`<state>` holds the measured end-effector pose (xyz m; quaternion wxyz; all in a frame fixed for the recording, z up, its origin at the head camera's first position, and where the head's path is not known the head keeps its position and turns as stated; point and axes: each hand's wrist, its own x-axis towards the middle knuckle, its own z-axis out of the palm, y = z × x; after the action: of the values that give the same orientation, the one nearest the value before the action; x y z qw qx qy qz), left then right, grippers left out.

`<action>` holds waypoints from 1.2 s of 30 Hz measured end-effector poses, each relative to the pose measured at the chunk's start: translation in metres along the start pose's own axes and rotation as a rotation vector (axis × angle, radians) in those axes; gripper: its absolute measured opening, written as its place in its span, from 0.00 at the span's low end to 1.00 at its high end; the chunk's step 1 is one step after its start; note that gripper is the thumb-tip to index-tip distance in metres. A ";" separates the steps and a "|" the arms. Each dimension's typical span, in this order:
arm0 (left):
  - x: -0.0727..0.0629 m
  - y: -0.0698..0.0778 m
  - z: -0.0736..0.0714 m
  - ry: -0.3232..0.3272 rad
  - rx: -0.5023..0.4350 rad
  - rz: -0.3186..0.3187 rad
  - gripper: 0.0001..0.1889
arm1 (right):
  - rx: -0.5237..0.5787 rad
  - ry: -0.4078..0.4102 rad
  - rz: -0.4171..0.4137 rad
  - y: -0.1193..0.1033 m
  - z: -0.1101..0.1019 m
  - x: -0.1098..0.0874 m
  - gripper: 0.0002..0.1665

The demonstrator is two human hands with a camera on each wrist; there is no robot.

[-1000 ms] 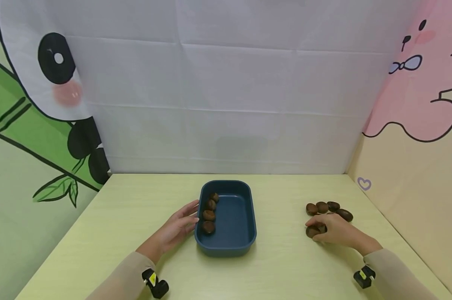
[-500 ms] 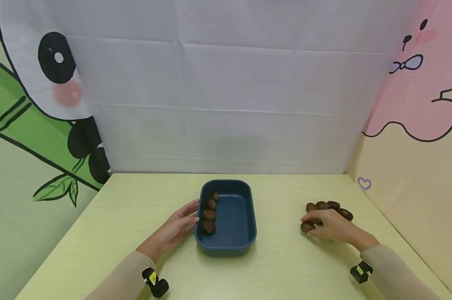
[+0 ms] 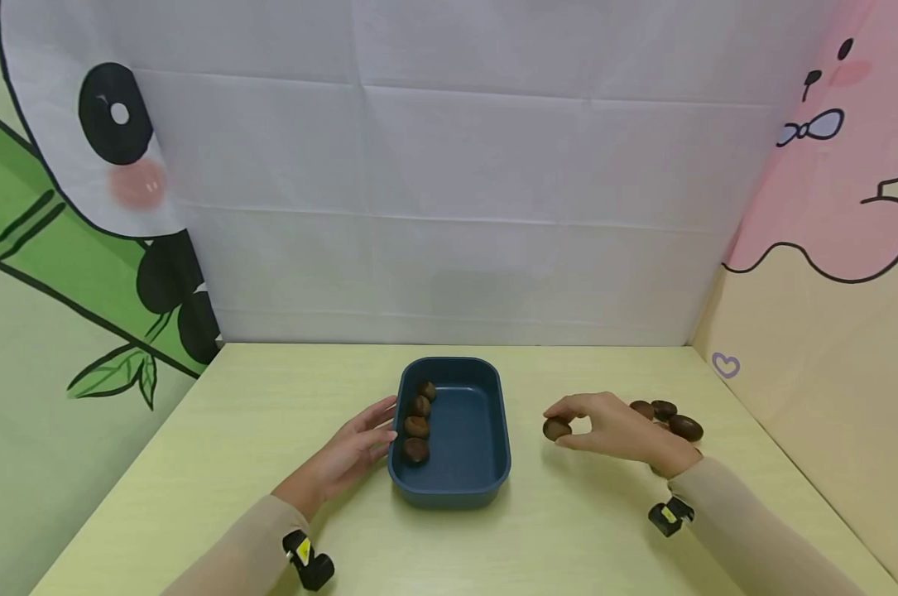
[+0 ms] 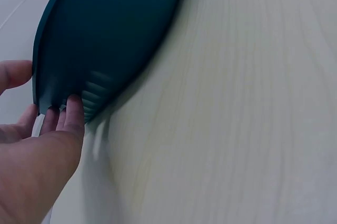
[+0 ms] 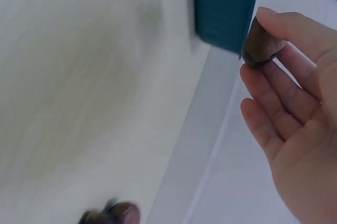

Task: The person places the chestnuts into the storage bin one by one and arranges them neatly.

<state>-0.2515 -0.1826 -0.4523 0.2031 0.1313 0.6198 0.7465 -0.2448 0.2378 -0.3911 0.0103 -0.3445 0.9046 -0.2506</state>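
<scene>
Chestnut [image 3: 556, 429]: sat pinched at fingertips of right hand [image 3: 614, 426]. Counted four chestnuts [image 3: 416, 427] inside one tray [image 3: 459, 439], at least three beyond; touched tray with outstretched left hand [image 3: 348, 454].

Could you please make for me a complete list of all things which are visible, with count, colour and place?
Box: one, dark blue, mid-table
Boxed chestnuts: four, brown, in a row along the box's left side
Held chestnut: one, brown, in the right hand
Loose chestnuts: at least three, brown, table's right; others partly hidden
Table: one, pale yellow, under the box
Backdrop: one, white, behind the table
Panda-like drawing: one, black and white, left wall
Animal drawing: one, pink, right wall
Heart: one, purple, right wall
Wrist devices: two, black, one per wrist
Sleeves: two, beige, on both arms
Hands: two; left hand touching the box, right pinching the chestnut
</scene>
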 end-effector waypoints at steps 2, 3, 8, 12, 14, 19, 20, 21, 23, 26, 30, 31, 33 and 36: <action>0.000 0.000 0.000 0.002 0.003 0.000 0.37 | 0.012 0.011 -0.032 -0.009 0.001 0.010 0.21; 0.000 -0.001 0.000 0.003 0.003 0.000 0.37 | 0.023 0.010 -0.045 -0.014 0.002 0.015 0.21; 0.000 -0.002 -0.001 -0.002 0.001 0.011 0.36 | 0.045 -0.012 -0.119 -0.034 0.013 0.038 0.22; -0.001 -0.003 -0.003 -0.006 0.003 0.019 0.36 | 0.073 -0.063 -0.166 -0.049 0.027 0.056 0.23; -0.002 -0.004 -0.004 -0.004 0.006 0.017 0.36 | 0.079 -0.088 -0.197 -0.056 0.035 0.065 0.23; -0.001 -0.005 -0.003 -0.001 0.000 0.015 0.36 | 0.070 -0.139 -0.279 -0.067 0.057 0.085 0.23; -0.001 -0.004 -0.003 0.000 -0.002 0.014 0.36 | 0.068 -0.151 -0.286 -0.069 0.061 0.088 0.23; 0.000 -0.004 -0.003 -0.001 -0.003 0.013 0.36 | 0.066 -0.165 -0.295 -0.070 0.066 0.092 0.22; 0.000 -0.003 -0.002 0.000 -0.003 0.010 0.36 | 0.062 -0.189 -0.308 -0.075 0.075 0.099 0.22; 0.000 -0.002 -0.002 0.001 -0.003 0.005 0.36 | 0.044 -0.207 -0.329 -0.080 0.088 0.108 0.21; 0.000 -0.001 -0.002 -0.004 -0.008 0.003 0.35 | 0.025 -0.207 -0.354 -0.086 0.100 0.115 0.19; 0.000 -0.001 -0.002 -0.005 -0.009 0.002 0.35 | 0.023 -0.204 -0.360 -0.087 0.102 0.116 0.19; 0.000 -0.001 -0.002 -0.010 -0.011 0.001 0.35 | 0.024 -0.201 -0.365 -0.090 0.106 0.118 0.19; 0.000 -0.001 -0.001 -0.011 -0.006 0.000 0.36 | 0.011 -0.195 -0.366 -0.091 0.111 0.119 0.18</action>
<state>-0.2519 -0.1836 -0.4535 0.2068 0.1348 0.6165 0.7476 -0.2576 0.0552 -0.4282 0.0542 -0.5257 0.8203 -0.2187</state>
